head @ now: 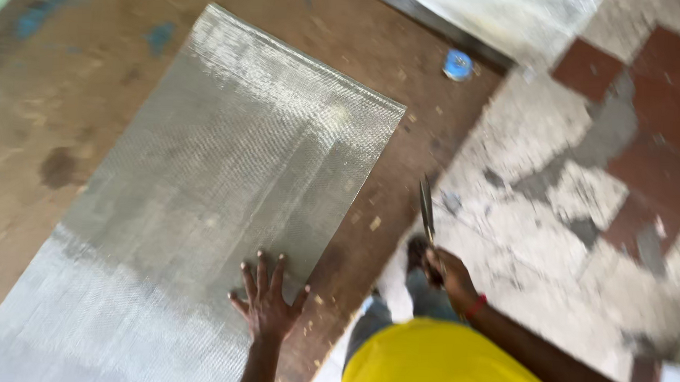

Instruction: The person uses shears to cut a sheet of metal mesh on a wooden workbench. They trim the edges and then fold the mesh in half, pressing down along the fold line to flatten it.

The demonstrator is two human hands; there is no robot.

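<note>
A long sheet of fine grey wire mesh lies flat on a brown wooden board. My left hand presses down on the mesh near its right edge, palm flat and fingers spread. My right hand, with a red band on the wrist, is off the board's right edge and grips a pair of metal scissors. The blades point up and away from me, shut or nearly so. The scissors are apart from the mesh. My yellow shirt fills the bottom middle.
A small blue round object lies at the board's far right edge. Another pale mesh sheet lies beyond it at the top. On the right is a worn floor of white and red patches. Small wood chips dot the board.
</note>
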